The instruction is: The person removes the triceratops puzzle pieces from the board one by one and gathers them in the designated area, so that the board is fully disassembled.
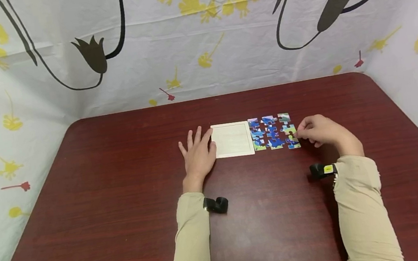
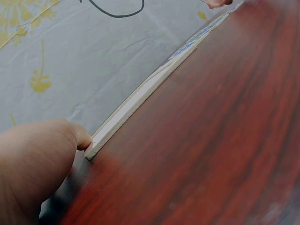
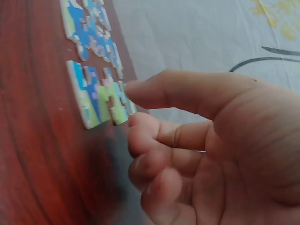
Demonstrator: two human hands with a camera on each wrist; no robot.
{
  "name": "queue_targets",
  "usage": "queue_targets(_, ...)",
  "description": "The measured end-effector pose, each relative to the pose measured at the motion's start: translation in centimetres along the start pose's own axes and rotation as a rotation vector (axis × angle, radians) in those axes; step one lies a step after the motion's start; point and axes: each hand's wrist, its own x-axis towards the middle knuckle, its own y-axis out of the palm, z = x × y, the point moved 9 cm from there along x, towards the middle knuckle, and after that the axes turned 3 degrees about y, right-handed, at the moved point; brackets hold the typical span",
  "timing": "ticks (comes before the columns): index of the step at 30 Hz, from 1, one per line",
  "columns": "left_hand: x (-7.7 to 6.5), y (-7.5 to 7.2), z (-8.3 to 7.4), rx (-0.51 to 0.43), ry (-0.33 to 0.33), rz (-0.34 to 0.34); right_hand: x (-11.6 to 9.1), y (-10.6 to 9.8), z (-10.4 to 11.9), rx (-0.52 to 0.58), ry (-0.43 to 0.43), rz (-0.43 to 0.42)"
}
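Note:
A shallow pale wooden puzzle tray (image 1: 232,139) lies on the table. My left hand (image 1: 199,156) rests at its left edge with the fingers spread, and in the left wrist view the thumb (image 2: 83,137) touches the tray's near corner. Jigsaw pieces lie right of the tray in three columns: a left column (image 1: 257,134), a middle column (image 1: 272,132) and a right column (image 1: 289,130), printed in blue and green. My right hand (image 1: 323,130) is at the right column, its thumb (image 3: 145,93) and bent fingers beside the outer pieces (image 3: 117,101), with no piece visible between them.
The dark red wooden table (image 1: 120,183) has rounded far corners. A white cloth (image 1: 185,76) with yellow flowers and dark tulips hangs behind it and along the sides. Each wrist wears a small black camera, one on the left (image 1: 216,205) and one on the right (image 1: 322,170).

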Motion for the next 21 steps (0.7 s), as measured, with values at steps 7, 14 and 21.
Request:
queue_targets(7, -0.2, -0.2, 0.3, -0.006, -0.007, 0.009, -0.7, -0.9, 1.4, 0.058, -0.056, -0.053)
queue_targets(14, -0.4, -0.7, 1.2, -0.001, -0.032, 0.007, -0.6, -1.6, 2.4, 0.033, -0.081, -0.143)
queue_targets(21, -0.7, -1.2, 1.7, -0.064, -0.041, -0.041, -0.8, -2.9, 3.3, 0.029, -0.119, -0.287)
